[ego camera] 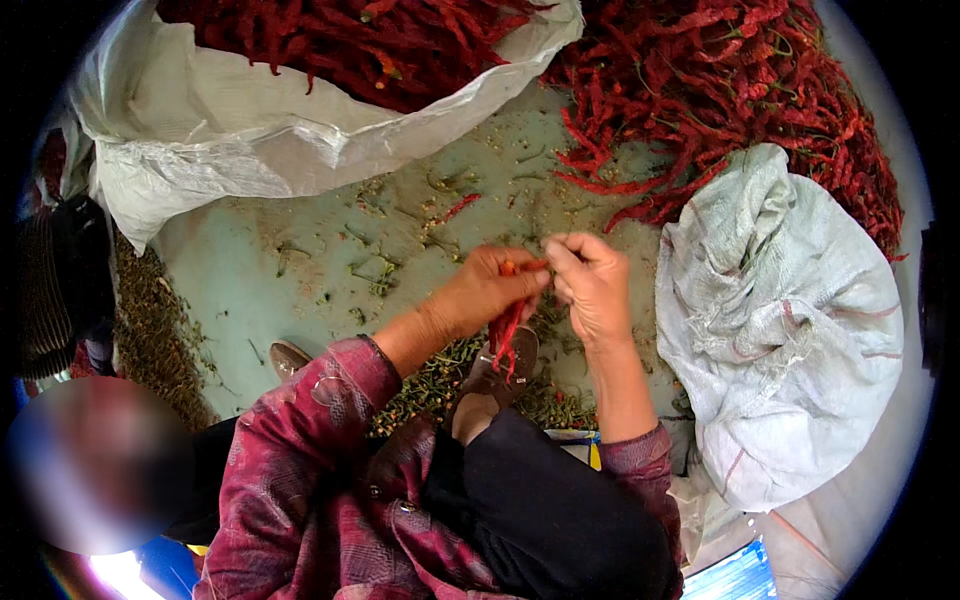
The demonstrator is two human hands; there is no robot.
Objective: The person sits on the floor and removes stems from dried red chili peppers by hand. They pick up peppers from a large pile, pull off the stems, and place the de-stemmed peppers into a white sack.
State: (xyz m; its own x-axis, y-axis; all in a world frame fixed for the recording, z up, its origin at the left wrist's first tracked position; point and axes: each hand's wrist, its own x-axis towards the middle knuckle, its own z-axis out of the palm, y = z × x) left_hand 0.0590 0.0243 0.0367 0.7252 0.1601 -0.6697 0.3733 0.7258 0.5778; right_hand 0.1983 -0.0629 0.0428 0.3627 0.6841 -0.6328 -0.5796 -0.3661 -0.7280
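Observation:
Several long red chili peppers (507, 330) hang down from my left hand (499, 289), whose fingers are closed around them above my shoe. My right hand (592, 281) is just to the right, thumb and forefinger pinched together at the end of a chili that my left hand also holds. Whether a stem is between those fingertips is too small to tell. Beyond my hands, an open white woven sack (300, 154) holds many red chilies (390, 52). A big heap of red chilies (720, 90) lies at the upper right.
A crumpled white woven sack (780, 330) lies at the right. Green stems (379, 274), seeds and a broken red chili piece (460, 207) are scattered on the floor (247, 292). More green stems (435, 386) lie around my shoes (499, 360). A dried plant heap (154, 330) and a dark-sleeved person (71, 277) are at left.

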